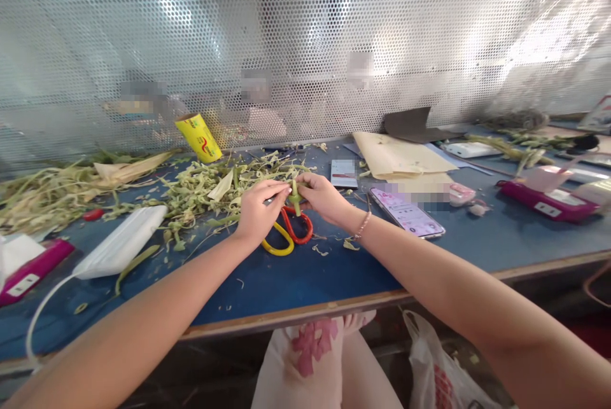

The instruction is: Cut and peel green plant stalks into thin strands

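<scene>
My left hand [260, 208] and my right hand [321, 196] meet above the middle of the table. Between their fingertips a small green plant piece [296, 199], pale and pointed at its top, stands upright. My right fingers are closed round its side. The left fingers are pinched together beside it, and a thin dark thing shows under them, too small to name. Just below both hands lie scissors with one red and one yellow handle loop [278, 249]; their blades are hidden. Loose green plant scraps [210, 189] are heaped behind and left of my left hand.
A yellow tube [199, 137] leans by the perforated metal screen [305, 34]. To the left lie a white corded device [121, 240] and a magenta box [35, 272]. A lit phone [408, 213], brown paper [401, 158] and another magenta box [548, 200] are at right.
</scene>
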Tool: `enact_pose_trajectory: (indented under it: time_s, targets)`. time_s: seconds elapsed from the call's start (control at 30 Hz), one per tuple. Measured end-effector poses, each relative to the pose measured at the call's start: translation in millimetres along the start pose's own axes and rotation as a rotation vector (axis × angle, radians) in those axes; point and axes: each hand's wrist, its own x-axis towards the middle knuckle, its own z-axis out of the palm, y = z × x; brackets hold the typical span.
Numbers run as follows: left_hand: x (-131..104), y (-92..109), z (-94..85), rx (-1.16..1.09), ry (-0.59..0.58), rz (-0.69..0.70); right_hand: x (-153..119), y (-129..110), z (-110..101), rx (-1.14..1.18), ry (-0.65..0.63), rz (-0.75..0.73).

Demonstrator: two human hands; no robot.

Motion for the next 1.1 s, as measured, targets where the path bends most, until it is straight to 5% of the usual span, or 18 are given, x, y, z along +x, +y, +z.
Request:
enact_pose_trajectory:
  time_s: [0.6,0.87,1.1]
  targets:
    - [1.1,1.4,-0.6,-0.003,0.003,-0.051,-1.1,-1.1,-0.6,0.064,-0.073,-0.041]
    - [1.1,1.0,1.6,-0.104,-0.015,-0.192,-0.2,2.7,0.4,-0.042,-0.034,-0.089]
    - [2.3,-0.3,0.9,-0.130,-0.049,-0.233,-1.9,3.6,-4.0,0.024,-0.193,-0.078]
